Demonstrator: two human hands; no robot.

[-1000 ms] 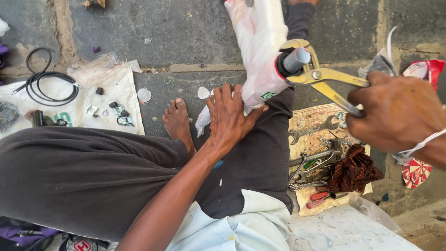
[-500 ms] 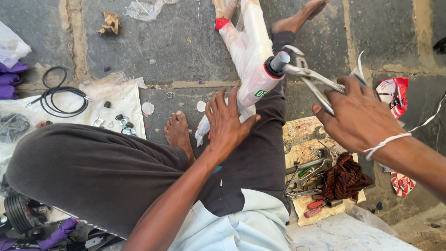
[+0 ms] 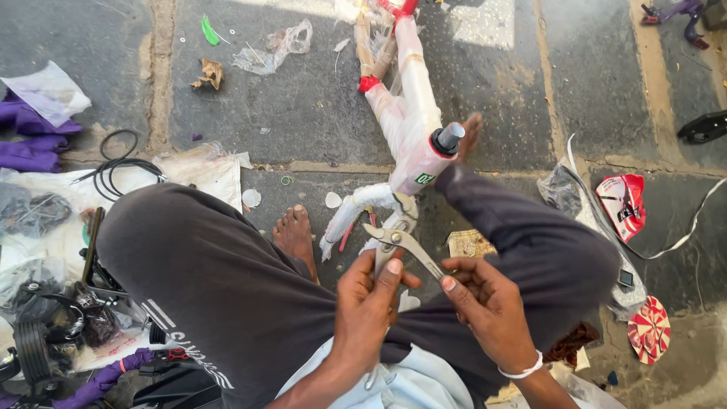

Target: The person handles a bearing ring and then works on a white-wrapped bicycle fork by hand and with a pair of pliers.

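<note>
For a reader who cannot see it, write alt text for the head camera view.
Both hands, left hand and right hand, grip metal pliers over the person's lap, beside a plastic-wrapped white bicycle frame lying on the stone floor. Black cables and small parts lie left.

**Bare metal, clear wrap, rough stone**

The pliers are plain metal, dull silver with a worn yellowish tinge along the handles, held between the left hand and right hand. Just beyond the pliers, the bicycle frame is swathed in thin, crinkled translucent plastic wrap, glossy where sun strikes it; its protruding tube end looks like smooth grey metal. Under the pliers, the trousers are matt dark cloth, soft and faintly dusty. The floor beyond the frame is rough, gritty grey stone slabs with sandy joints. Left of the pliers, black cable looks rubbery and smooth on white plastic sheeting.
</note>
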